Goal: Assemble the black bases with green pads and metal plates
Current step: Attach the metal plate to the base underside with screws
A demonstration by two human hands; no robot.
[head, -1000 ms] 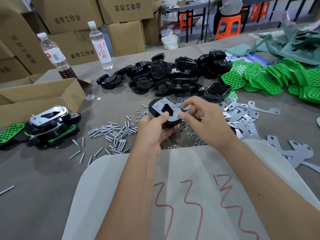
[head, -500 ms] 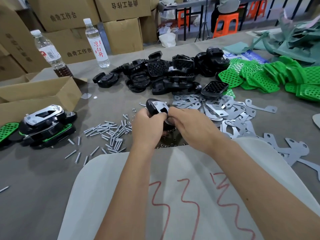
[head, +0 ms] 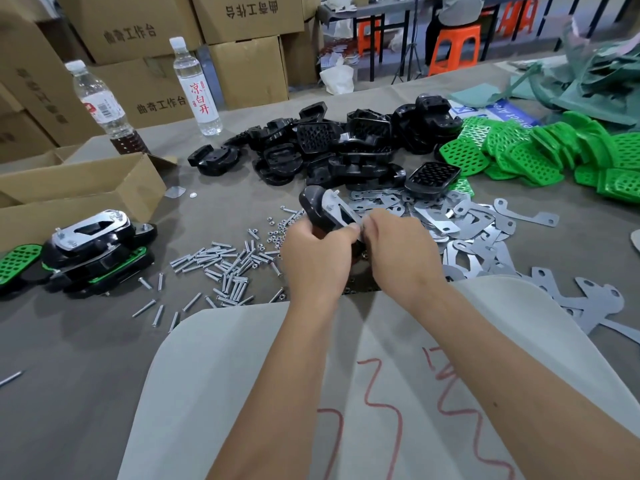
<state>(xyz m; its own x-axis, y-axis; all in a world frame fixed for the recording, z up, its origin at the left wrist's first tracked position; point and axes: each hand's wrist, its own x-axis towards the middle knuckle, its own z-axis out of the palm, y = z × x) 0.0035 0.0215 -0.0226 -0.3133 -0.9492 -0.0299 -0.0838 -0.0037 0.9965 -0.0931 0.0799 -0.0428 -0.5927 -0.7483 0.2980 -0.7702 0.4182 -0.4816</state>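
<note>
1. The left hand (head: pixel 317 252) grips a black base (head: pixel 313 209) from below, fingers curled round its lower end, thumb pressed on its face.
2. The right hand (head: pixel 398 247) pinches the near edge of the metal plate (head: pixel 334 209) lying on that base, fingers bent; what sits between the fingertips is too small to tell.
3. The base is glossy moulded plastic, rounded at its far end. It is held above the bench (head: pixel 69 341), tilted, long axis running from the hands away and to the left. The plate on it is flat, matt silver, with a dark cut-out, and a small screw tip stands up at its far end.
4. Under the hands lie scattered small nuts (head: pixel 273 233) and a loose heap of slim shiny screws (head: pixel 225 265).
5. To the right, flat grey plates (head: pixel 485 233) with holes overlap in a pile.
6. Beyond lies a heap of black bases (head: pixel 346 143), some with honeycomb grids; further right, bright green pads (head: pixel 540 150) pierced with holes.
7. At the left a stack of finished pieces (head: pixel 97 251) shows black, green and silver layers, beside an open cardboard box (head: pixel 86 188).
8. Two clear bottles (head: pixel 195 88) stand behind; one label reads 凉白开. The cartons (head: pixel 145 32) are printed 曲奇工作台.
9. A pale sheet (head: pixel 263 393) with red scrawls lies nearest.
</note>
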